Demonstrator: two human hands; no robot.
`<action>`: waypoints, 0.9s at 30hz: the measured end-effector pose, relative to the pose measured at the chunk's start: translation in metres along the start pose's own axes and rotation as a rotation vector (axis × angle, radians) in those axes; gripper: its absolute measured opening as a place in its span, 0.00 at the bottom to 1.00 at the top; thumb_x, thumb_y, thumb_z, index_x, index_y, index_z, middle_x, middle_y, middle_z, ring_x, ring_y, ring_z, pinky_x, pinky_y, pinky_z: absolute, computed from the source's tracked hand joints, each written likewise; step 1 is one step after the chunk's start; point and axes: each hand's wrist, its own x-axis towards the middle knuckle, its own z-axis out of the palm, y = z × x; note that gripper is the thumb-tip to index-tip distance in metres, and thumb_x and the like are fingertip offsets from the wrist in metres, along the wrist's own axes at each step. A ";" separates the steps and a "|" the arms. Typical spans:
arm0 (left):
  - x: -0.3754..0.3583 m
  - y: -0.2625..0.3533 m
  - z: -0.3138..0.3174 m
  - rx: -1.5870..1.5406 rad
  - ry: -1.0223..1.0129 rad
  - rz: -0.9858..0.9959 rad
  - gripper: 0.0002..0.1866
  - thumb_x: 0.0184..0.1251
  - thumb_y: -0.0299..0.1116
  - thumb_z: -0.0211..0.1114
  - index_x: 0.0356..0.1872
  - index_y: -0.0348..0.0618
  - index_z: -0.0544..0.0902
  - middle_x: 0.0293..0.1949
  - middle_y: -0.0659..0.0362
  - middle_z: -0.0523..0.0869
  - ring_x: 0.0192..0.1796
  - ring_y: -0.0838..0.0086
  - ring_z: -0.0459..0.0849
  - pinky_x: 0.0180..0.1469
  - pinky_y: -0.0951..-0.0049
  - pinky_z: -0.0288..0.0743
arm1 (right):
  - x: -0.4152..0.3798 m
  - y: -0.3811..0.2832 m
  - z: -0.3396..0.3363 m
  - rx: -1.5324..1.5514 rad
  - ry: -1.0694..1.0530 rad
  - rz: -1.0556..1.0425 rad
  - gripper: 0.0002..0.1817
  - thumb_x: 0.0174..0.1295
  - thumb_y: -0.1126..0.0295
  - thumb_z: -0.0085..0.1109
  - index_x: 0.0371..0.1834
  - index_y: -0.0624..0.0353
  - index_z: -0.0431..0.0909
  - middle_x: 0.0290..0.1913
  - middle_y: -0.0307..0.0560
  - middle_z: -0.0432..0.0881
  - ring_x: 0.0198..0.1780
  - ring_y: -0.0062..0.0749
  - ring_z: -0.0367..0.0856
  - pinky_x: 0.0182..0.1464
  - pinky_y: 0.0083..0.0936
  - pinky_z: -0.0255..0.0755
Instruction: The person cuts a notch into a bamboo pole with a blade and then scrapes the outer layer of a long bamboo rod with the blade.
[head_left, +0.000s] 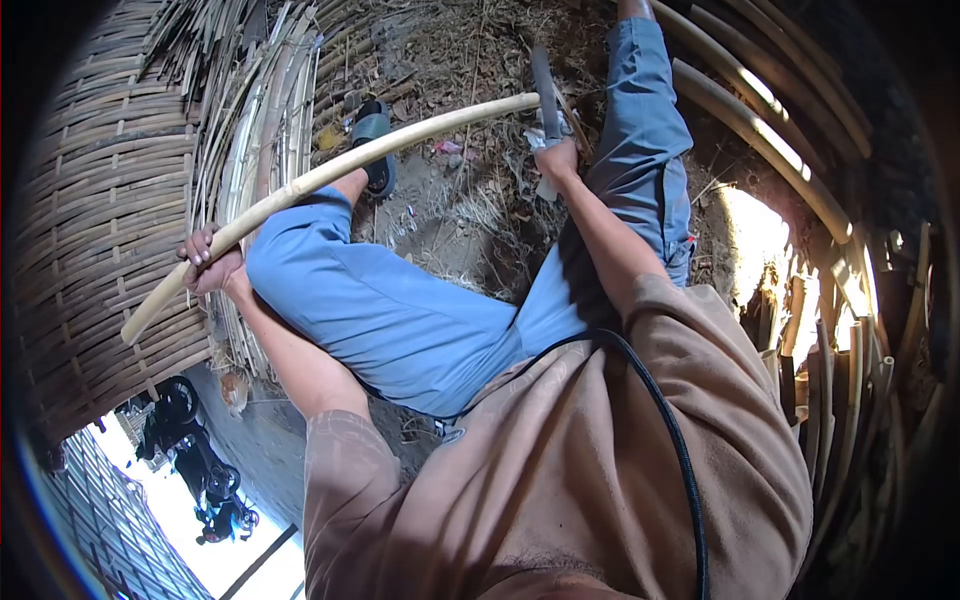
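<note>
My left hand [212,262] is closed around a pale bamboo pole [380,148] near its lower left end. The pole slants up to the right, passing over my bent left knee. My right hand [556,162] grips a machete [545,85] by its handle, with something whitish, like a wrapping, around the grip. The blade points up, and the pole's far end meets it or lies just beside it; contact is hard to make out. My right forearm lies alongside my outstretched right leg.
A woven bamboo panel [110,220] and split strips [270,120] lie on the left. Several bamboo poles [760,140] are at right, with upright cut pieces [850,400] below. Dry litter covers the ground [440,215] around my sandal [374,150]. A motorcycle [200,460] stands at lower left.
</note>
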 end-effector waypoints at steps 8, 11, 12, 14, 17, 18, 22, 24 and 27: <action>-0.008 -0.014 0.027 0.130 -0.050 0.087 0.15 0.36 0.35 0.69 0.33 0.54 0.88 0.22 0.71 0.78 0.39 0.74 0.76 0.58 0.65 0.67 | -0.001 -0.007 -0.006 0.107 0.027 -0.087 0.26 0.54 0.69 0.65 0.57 0.68 0.77 0.52 0.70 0.85 0.58 0.61 0.83 0.62 0.45 0.76; -0.003 -0.009 0.012 0.103 -0.122 0.030 0.17 0.35 0.35 0.70 0.34 0.52 0.88 0.24 0.70 0.80 0.38 0.73 0.75 0.52 0.69 0.66 | -0.021 -0.002 -0.018 -0.239 -0.014 -0.223 0.23 0.54 0.71 0.65 0.54 0.69 0.78 0.50 0.69 0.85 0.56 0.61 0.84 0.60 0.43 0.76; -0.002 -0.009 0.007 0.092 -0.129 0.011 0.18 0.34 0.35 0.70 0.34 0.52 0.88 0.24 0.70 0.80 0.37 0.73 0.74 0.50 0.70 0.66 | -0.033 -0.012 -0.032 -0.272 -0.081 -0.291 0.22 0.54 0.71 0.64 0.52 0.70 0.78 0.50 0.70 0.85 0.56 0.62 0.84 0.60 0.42 0.76; -0.004 -0.007 0.003 0.092 -0.100 0.020 0.18 0.34 0.35 0.70 0.35 0.51 0.88 0.25 0.70 0.80 0.37 0.73 0.74 0.48 0.71 0.65 | -0.008 0.007 -0.019 -0.163 -0.035 -0.208 0.23 0.54 0.70 0.65 0.52 0.71 0.78 0.50 0.70 0.85 0.56 0.61 0.84 0.61 0.43 0.76; -0.002 -0.008 0.012 0.147 -0.079 0.064 0.18 0.36 0.37 0.69 0.36 0.50 0.88 0.25 0.69 0.79 0.37 0.73 0.72 0.47 0.71 0.64 | 0.014 0.012 0.000 -0.069 -0.008 -0.116 0.23 0.55 0.68 0.65 0.52 0.70 0.79 0.49 0.70 0.85 0.56 0.60 0.85 0.60 0.44 0.77; -0.002 -0.009 0.016 0.168 -0.057 0.067 0.17 0.37 0.38 0.70 0.34 0.50 0.87 0.25 0.68 0.77 0.37 0.72 0.72 0.47 0.71 0.64 | 0.000 0.007 -0.004 -0.119 0.001 -0.148 0.23 0.55 0.68 0.65 0.52 0.70 0.79 0.49 0.70 0.85 0.55 0.60 0.85 0.59 0.44 0.77; 0.002 -0.004 0.009 0.191 -0.042 -0.085 0.12 0.42 0.43 0.70 0.24 0.51 0.79 0.27 0.63 0.72 0.38 0.70 0.71 0.47 0.71 0.64 | -0.022 -0.010 -0.029 -0.243 -0.007 -0.242 0.23 0.56 0.67 0.65 0.53 0.69 0.79 0.48 0.69 0.86 0.54 0.59 0.86 0.57 0.44 0.78; 0.006 -0.007 0.009 0.198 0.002 -0.052 0.13 0.44 0.44 0.70 0.21 0.52 0.75 0.28 0.61 0.71 0.38 0.70 0.71 0.47 0.71 0.64 | 0.000 -0.010 -0.019 0.004 -0.040 -0.105 0.22 0.57 0.67 0.65 0.53 0.68 0.80 0.45 0.65 0.87 0.52 0.59 0.86 0.55 0.43 0.78; 0.001 -0.002 0.012 0.234 0.054 -0.045 0.15 0.45 0.45 0.70 0.19 0.52 0.73 0.28 0.61 0.70 0.38 0.70 0.70 0.47 0.71 0.63 | -0.020 -0.009 -0.016 -0.030 -0.029 -0.116 0.21 0.56 0.68 0.64 0.52 0.68 0.80 0.45 0.66 0.87 0.52 0.60 0.86 0.56 0.43 0.78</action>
